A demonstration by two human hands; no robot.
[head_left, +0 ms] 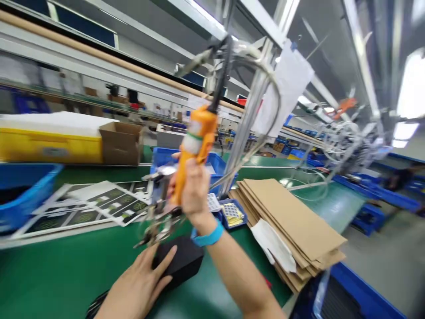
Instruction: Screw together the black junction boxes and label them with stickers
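Observation:
My right hand point(195, 188), with a blue band at the wrist, is wrapped round an orange electric screwdriver point(199, 133) held up over the bench. A dark cable runs upward from the tool's top. Its lower end is blurred among metal parts, so the bit cannot be made out. Below it, a black box-shaped part point(184, 261) rests on the green bench top. My left hand point(141, 274) grips this part from the left, fingers over its top and side.
Printed sheets point(113, 201) lie left of the tool, near a blue bin point(29, 181). Behind stand a yellow crate point(49, 146), a cardboard box point(121, 144) and another blue bin point(215, 164). Right are a small tray of yellow pieces point(234, 213), stacked cardboard sheets point(288, 217) and a metal post point(247, 119).

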